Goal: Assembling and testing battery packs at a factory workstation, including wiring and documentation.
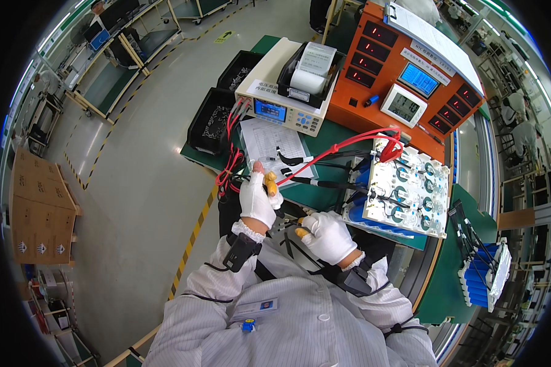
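Both gloved hands grasp probes: right hand point(328, 235) a black one, left hand point(256, 199) the red-leaded one.

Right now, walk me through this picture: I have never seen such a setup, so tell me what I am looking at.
This is one view from a camera on a person's head, looking down at their own two gloved hands over a green bench. The left hand holds a red probe lead; the right hand grips a black probe lead. On the bench lie a paper sheet, a beige meter, an orange instrument box, and a white tray of blue cells.
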Motion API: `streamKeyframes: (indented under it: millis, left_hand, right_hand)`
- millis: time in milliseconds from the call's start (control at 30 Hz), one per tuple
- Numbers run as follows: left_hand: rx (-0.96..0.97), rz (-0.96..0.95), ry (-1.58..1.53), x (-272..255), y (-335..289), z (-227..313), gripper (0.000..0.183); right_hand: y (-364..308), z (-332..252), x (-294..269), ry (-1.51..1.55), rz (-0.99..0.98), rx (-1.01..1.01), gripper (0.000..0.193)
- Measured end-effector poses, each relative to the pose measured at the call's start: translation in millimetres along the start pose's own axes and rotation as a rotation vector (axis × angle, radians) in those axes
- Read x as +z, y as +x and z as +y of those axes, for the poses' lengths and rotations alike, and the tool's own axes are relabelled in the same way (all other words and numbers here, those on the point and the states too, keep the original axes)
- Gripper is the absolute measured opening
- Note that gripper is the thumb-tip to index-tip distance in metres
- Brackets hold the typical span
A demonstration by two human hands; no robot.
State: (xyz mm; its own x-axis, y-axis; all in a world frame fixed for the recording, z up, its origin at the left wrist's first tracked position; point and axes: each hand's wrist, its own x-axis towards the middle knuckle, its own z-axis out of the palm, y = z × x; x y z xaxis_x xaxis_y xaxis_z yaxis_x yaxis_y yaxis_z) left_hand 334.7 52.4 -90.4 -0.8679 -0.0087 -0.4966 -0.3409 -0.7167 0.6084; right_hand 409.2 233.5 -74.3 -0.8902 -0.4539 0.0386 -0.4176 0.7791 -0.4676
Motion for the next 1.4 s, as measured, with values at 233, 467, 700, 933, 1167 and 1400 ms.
streamKeyframes:
  millis: [233, 467, 700, 933, 1167, 1400]
  left_hand:
    - [0.005, 0.01, 0.011, 1.4, -1.2, 0.5, 0.048]
    - [0.012, 0.007, 0.025, 0.4, 0.7, -0.2, 0.047]
    - [0.017, 0.005, -0.031, -4.6, 5.1, -4.1, 0.046]
    - [0.03, 0.01, -0.03, -2.2, 3.0, -3.2, 0.046]
    - [0.036, -0.002, -0.022, -1.8, -0.4, -2.4, 0.046]
    - [0.047, -0.005, -0.041, 0.0, 0.9, -2.0, 0.045]
  right_hand:
    - [0.4, 0.3, 0.7, 0.016, 0.016, -0.008, 0.019]
    - [1.0, -0.9, -0.7, 0.021, -0.006, 0.004, 0.019]
    - [1.9, -0.8, 0.8, 0.032, 0.007, 0.001, 0.019]
    - [1.9, -1.9, 0.3, 0.029, 0.003, 0.008, 0.018]
    - [1.0, -1.3, 0.0, 0.038, 0.017, 0.005, 0.017]
    - [-0.2, 2.9, 3.1, 0.017, 0.038, -0.017, 0.016]
